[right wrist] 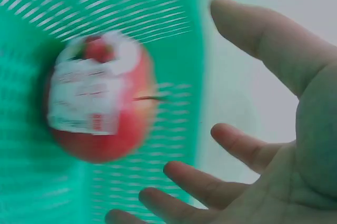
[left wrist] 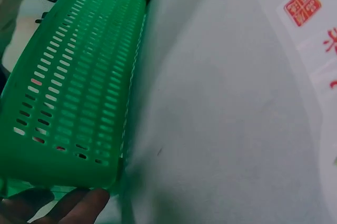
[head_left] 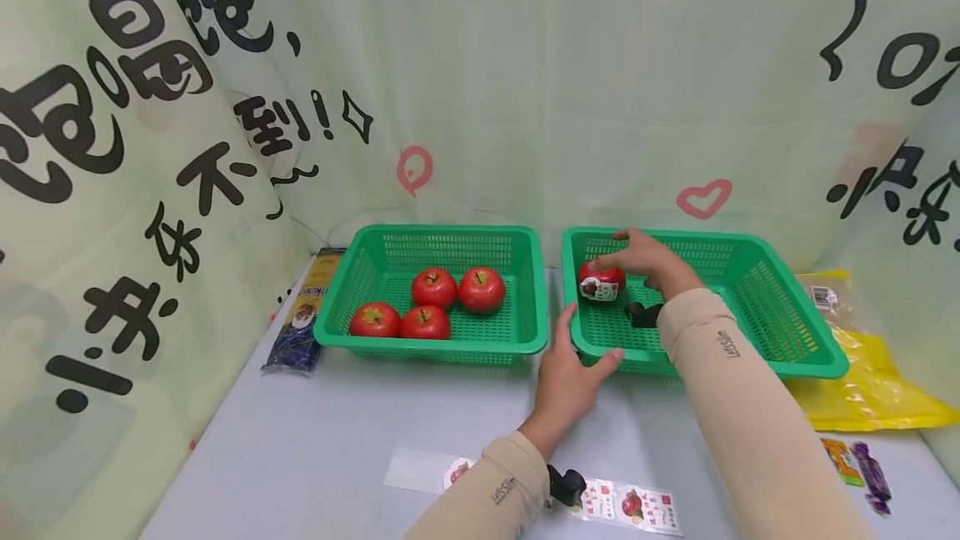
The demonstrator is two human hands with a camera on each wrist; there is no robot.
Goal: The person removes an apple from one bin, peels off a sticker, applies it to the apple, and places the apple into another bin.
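In the head view, a red apple (head_left: 602, 282) bearing a white printed label sits in the left end of the right green basket (head_left: 795, 307). My right hand (head_left: 652, 261) hovers over that basket, close by the apple. Its fingers are spread and hold nothing in the right wrist view, where the labelled apple (right wrist: 100, 108) lies apart from them. At the basket's front left corner is my left hand (head_left: 566, 382), thumb and index finger extended, fingertips right at the rim. The left wrist view shows its fingers (left wrist: 87, 205) by the basket wall (left wrist: 68, 166).
Several unlabelled apples (head_left: 426, 323) lie in the left green basket (head_left: 431, 348). Strips of labels (head_left: 630, 507) lie in front. A dark and gold packet (head_left: 300, 315) is at left; a yellow bag (head_left: 877, 382) and small wrapped sweets (head_left: 870, 473) are at right. A printed curtain (head_left: 480, 90) hangs behind.
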